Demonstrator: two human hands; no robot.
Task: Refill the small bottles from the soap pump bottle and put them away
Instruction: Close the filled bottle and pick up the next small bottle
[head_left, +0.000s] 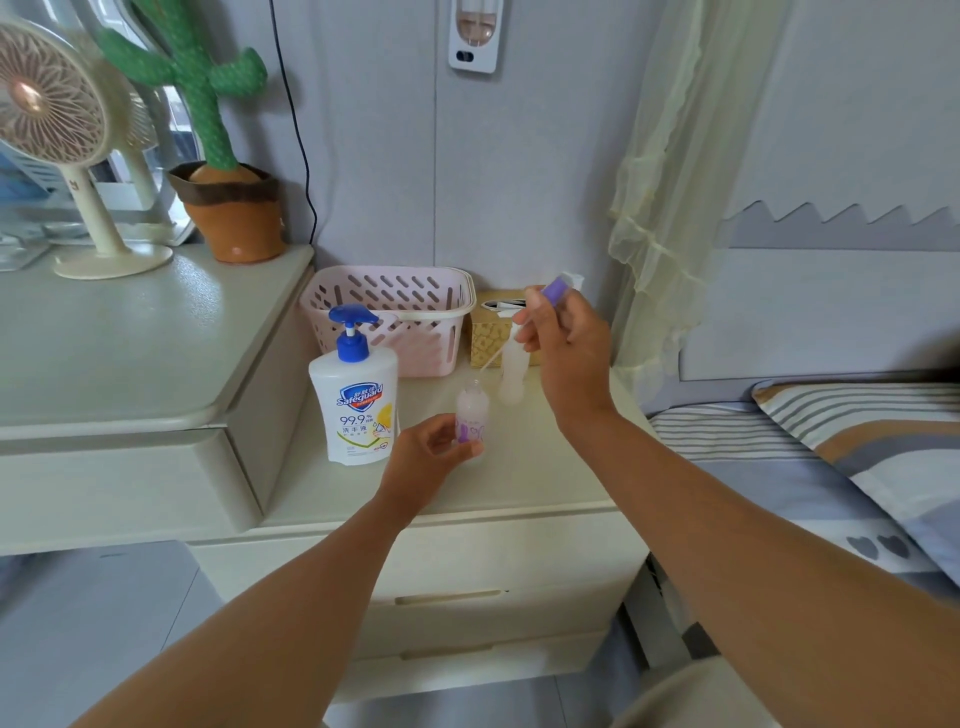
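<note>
Room: bedroom corner, with a low cream table beside a striped bed.
Left hand: fingers curled round the small bottle, which is upright with its neck open; whether it rests on the table is unclear.
Right hand: pinches the purple spray cap at 1 o'clock of that bottle, dip tube hanging clear.
Soap pump bottle: just beside the small bottle at 9 o'clock, nozzle facing 3 o'clock.
Second small bottle: standing at 1 o'clock, capless.
Pink basket: at the back, 11 o'clock.
Advice: the cap is probably best laid aside, tube off the table; next, the open neck goes squarely under the nozzle, held steady, with slow pumping.
</note>
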